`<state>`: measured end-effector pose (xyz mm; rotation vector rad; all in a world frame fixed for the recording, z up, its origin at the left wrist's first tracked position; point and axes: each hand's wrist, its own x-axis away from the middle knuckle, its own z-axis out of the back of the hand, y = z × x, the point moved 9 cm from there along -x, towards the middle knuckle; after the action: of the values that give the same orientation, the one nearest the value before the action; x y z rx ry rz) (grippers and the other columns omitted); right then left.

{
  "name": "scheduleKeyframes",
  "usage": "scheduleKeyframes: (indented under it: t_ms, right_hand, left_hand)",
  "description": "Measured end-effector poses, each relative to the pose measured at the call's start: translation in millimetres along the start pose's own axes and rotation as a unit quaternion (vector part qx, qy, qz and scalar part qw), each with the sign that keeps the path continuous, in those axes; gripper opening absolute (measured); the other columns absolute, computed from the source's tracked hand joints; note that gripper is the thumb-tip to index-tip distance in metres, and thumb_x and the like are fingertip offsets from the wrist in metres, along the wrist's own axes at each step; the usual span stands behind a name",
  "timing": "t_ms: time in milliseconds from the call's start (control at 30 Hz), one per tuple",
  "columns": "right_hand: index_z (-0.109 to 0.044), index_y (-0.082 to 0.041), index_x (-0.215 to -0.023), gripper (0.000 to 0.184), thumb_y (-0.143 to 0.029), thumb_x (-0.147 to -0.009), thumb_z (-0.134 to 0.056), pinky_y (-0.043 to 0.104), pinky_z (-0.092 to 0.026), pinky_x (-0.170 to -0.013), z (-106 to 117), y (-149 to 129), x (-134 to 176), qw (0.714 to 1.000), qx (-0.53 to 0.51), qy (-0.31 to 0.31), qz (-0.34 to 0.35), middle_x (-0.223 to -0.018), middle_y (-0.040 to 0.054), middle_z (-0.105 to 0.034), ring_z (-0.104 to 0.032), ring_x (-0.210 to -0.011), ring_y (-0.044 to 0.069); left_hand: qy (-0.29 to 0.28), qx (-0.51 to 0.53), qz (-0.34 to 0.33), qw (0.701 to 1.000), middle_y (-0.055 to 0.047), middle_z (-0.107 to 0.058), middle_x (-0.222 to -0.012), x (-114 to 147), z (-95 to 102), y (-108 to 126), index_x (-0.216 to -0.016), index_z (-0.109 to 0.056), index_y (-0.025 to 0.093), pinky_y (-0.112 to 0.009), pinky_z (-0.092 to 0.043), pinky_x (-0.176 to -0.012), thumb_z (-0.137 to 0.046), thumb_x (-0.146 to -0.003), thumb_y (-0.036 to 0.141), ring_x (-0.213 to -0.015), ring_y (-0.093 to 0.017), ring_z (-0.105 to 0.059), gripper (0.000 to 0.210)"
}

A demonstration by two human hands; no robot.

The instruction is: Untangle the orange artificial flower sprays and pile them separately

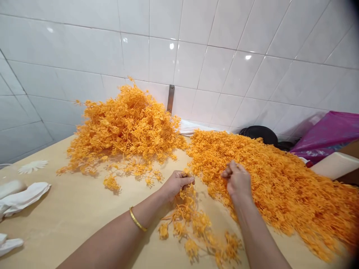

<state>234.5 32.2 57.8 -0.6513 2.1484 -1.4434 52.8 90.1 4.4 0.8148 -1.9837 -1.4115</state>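
My left hand [179,184] pinches an orange artificial flower sprig [201,223] near its top. The sprig's branching stems and spiky blooms hang down and spread over the table between my forearms. My right hand [238,179] is at the near edge of a large heap of orange flower pieces [260,160], its fingers curled together; whatever they hold, if anything, cannot be made out. Beyond my left hand rises a taller pile of branched orange sprigs [134,123]. A loose orange bloom cluster [112,183] lies at its front edge.
The tan tabletop [70,220] meets a white tiled wall [162,22]. White cloth items [26,198] and a white petal-shaped piece [33,166] lie at left. A metal strip [171,98] is on the wall. At right are a black object [259,133] and purple material [328,132].
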Motion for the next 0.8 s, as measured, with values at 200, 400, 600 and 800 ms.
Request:
scheduleKeyframes:
  t_ms: [200, 400, 600, 800]
  right_hand:
    - [-0.056, -0.019, -0.086, 0.026, -0.039, -0.070, -0.057, 0.021, -0.035, -0.052, -63, 9, 36, 0.946, 0.181, -0.266, 0.045, -0.060, -0.0040, -0.048, -0.043, -0.054, 0.009]
    - [-0.057, -0.017, -0.075, 0.018, -0.034, -0.069, -0.057, 0.021, -0.033, -0.050, -92, 24, 69, 0.861, 0.254, -0.439, 0.035, -0.061, -0.0026, -0.050, -0.043, -0.056, 0.010]
    - [-0.046, -0.018, -0.061, 0.019, -0.031, -0.074, -0.050, 0.021, -0.028, -0.048, -75, 10, 55, 0.925, 0.271, -0.227, 0.141, -0.052, -0.0052, -0.039, -0.034, -0.049, 0.008]
    - [-0.042, -0.020, -0.071, 0.022, -0.041, -0.077, -0.043, 0.024, -0.030, -0.043, -6, -7, 12, 0.972, 0.198, 0.053, 0.114, -0.055, -0.0037, -0.037, -0.034, -0.046, 0.010]
  left_hand:
    - [-0.059, -0.042, 0.021, 0.997, 0.003, -0.041, -0.039, 2, -10.6, 0, -0.052, -0.056, 0.012, -0.020, -0.019, -0.037, -0.065, -0.058, 0.033, -0.034, -0.004, -0.031, 0.023]
    - [-0.079, -0.084, 0.005, 0.993, 0.005, -0.034, -0.038, 3, -16.7, 4, -0.047, -0.052, 0.013, -0.021, -0.016, -0.038, -0.064, -0.058, 0.025, -0.035, -0.004, -0.026, 0.020]
    - [-0.042, -0.082, -0.019, 0.996, 0.002, -0.043, -0.043, -5, -9.1, 12, -0.052, -0.056, 0.014, -0.020, -0.018, -0.038, -0.062, -0.062, 0.033, -0.037, -0.004, -0.030, 0.022]
    - [-0.073, -0.069, -0.033, 0.994, 0.004, -0.036, -0.042, 1, -13.5, 9, -0.054, -0.056, 0.013, -0.019, -0.018, -0.038, -0.062, -0.064, 0.032, -0.039, -0.004, -0.028, 0.023]
